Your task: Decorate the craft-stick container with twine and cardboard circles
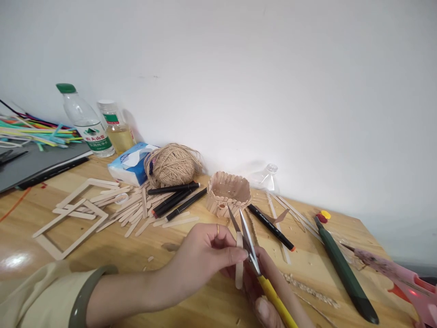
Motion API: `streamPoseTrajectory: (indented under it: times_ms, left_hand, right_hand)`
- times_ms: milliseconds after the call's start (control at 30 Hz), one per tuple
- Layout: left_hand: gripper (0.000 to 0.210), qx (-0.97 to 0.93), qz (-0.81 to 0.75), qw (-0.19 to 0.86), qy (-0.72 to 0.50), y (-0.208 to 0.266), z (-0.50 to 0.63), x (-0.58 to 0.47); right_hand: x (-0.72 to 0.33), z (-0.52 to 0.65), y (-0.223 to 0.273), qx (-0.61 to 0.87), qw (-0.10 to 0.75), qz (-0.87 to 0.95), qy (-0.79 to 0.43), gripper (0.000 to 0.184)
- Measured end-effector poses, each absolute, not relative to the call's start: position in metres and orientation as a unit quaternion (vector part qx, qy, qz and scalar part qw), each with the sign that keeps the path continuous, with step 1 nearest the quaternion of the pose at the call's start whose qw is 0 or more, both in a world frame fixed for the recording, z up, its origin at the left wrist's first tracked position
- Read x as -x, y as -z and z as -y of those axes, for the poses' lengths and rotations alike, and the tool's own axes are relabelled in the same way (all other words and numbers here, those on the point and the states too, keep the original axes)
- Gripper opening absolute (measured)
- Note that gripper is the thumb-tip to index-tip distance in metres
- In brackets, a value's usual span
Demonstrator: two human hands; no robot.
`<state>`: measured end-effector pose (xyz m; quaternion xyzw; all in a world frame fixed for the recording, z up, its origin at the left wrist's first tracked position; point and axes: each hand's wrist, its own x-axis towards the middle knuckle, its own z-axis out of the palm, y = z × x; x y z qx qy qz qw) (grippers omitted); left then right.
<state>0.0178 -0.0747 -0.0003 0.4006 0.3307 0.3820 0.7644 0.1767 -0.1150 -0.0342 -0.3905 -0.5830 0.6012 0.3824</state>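
Between its thumb and fingers, my left hand (211, 253) pinches a wooden craft stick (239, 271) held upright. A pair of scissors (273, 291) with yellow handles is in my right hand (264, 310), which is partly cut off at the bottom edge. The parted blades point up and away, and the stick stands right beside them near the pivot; whether the blades touch it I cannot tell. Just beyond the blade tips sits a small basket (221, 207) made of short stick pieces.
Loose craft sticks (136, 205), stick frames (71, 228), black markers (174, 202) and a twine ball (174, 165) lie left. Tissues (131, 164) and bottles (90, 130) stand behind. At right are a marker (271, 228), a green-handled tool (346, 273) and a pink glue gun (399, 278).
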Motion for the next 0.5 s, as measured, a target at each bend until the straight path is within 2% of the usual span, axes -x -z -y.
streamPoseTrajectory:
  times_ms: [200, 500]
  left_hand:
    - [0.021, -0.396, -0.338, 0.769, -0.371, 0.0044, 0.0744, -0.0169]
    - [0.019, -0.383, -0.335, 0.781, -0.364, 0.0075, 0.0738, -0.0154]
  right_hand:
    - [-0.1771, 0.1149, 0.0387, 0.410, 0.375, 0.579, -0.597, 0.062]
    - [-0.1773, 0.1121, 0.0400, 0.397, 0.372, 0.592, -0.594, 0.059]
